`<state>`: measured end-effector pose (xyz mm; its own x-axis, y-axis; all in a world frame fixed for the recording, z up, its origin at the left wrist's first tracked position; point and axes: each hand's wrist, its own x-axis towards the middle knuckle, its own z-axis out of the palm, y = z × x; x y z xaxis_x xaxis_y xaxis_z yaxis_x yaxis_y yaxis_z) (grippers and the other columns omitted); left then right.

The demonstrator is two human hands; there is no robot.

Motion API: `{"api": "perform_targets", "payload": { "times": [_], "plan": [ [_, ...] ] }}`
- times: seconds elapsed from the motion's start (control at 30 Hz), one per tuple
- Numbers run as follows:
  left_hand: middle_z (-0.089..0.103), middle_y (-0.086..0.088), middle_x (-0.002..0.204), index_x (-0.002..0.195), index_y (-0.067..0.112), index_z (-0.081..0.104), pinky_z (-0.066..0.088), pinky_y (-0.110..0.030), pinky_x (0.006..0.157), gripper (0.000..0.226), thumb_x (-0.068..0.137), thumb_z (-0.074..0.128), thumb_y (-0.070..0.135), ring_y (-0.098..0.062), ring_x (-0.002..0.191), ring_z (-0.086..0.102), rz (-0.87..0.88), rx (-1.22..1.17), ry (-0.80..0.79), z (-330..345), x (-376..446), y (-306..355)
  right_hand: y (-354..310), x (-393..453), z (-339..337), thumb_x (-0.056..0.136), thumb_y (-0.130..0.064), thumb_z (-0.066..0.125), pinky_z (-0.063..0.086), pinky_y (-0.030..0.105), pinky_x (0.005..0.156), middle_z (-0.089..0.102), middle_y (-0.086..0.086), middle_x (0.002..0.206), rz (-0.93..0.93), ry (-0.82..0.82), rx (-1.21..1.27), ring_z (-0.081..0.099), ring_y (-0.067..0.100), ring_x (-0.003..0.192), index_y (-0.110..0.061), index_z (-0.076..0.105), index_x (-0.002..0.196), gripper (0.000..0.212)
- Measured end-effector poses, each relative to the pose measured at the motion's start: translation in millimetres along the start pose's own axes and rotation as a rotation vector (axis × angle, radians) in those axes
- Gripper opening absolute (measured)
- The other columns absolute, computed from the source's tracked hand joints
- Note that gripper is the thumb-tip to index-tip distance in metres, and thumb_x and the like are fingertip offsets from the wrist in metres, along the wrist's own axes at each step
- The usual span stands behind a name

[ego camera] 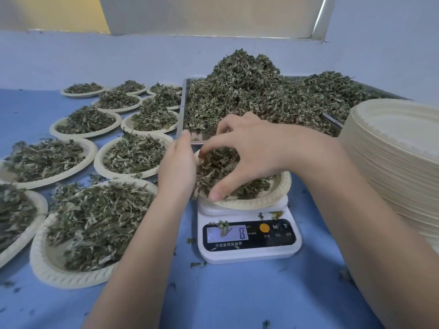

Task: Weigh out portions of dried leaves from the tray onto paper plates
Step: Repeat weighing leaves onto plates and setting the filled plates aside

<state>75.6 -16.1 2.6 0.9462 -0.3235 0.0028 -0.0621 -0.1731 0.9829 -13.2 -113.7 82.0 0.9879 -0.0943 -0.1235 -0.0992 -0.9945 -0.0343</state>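
Note:
A white digital scale (249,251) stands on the blue table, and its display shows an 8 partly covered by a leaf scrap. On it sits a paper plate (273,198) holding a mound of dried leaves (217,167). My right hand (251,148) arches over the mound with bent fingers dug into the leaves and the thumb down near the plate's front rim. My left hand (177,167) lies flat with straight fingers against the mound's left side. Behind, a metal tray (182,110) carries a tall heap of dried leaves (249,91).
Several filled paper plates (95,224) cover the table's left half, up to the tray's left edge. A tall stack of empty paper plates (399,150) stands at the right, close to my right forearm. Leaf scraps lie around the scale. A pale wall runs behind the tray.

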Motion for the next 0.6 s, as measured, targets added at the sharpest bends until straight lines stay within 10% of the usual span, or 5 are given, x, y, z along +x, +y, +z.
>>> {"api": "perform_targets", "payload": {
  "times": [0.2,0.37,0.6],
  "plan": [
    [0.051,-0.001,0.136,0.134,0.028,0.048,0.033,-0.051,0.107,0.053,0.094,0.027,0.056,-0.026,0.126,0.046,-0.048,-0.051,-0.003,-1.2,-0.7,1.1,17.9,2.2,-2.4,0.057,-0.086,0.052,0.032,0.051,0.101,0.023,0.002,0.150,0.233,-0.041,-0.055,0.027,0.029,0.136,-0.057,0.021,0.140,0.094],
    [0.052,0.001,0.133,0.132,0.028,0.048,0.032,-0.049,0.106,0.049,0.096,0.027,0.054,-0.023,0.124,0.045,-0.036,-0.030,0.003,0.4,-0.3,0.2,15.4,6.5,-0.8,0.076,-0.063,0.062,0.040,0.030,0.076,0.044,-0.016,0.083,0.133,0.045,0.004,0.045,0.010,0.087,-0.036,0.054,0.124,0.055],
    [0.053,0.001,0.132,0.129,0.026,0.049,0.032,-0.041,0.093,0.047,0.096,0.030,0.053,-0.020,0.121,0.045,-0.026,-0.033,0.005,1.2,-1.0,0.5,22.0,9.7,-1.6,0.076,-0.016,0.073,0.034,0.008,0.038,0.063,-0.003,0.069,0.085,0.285,0.208,0.044,0.006,0.044,-0.028,0.072,0.086,0.015]
  ]
}}
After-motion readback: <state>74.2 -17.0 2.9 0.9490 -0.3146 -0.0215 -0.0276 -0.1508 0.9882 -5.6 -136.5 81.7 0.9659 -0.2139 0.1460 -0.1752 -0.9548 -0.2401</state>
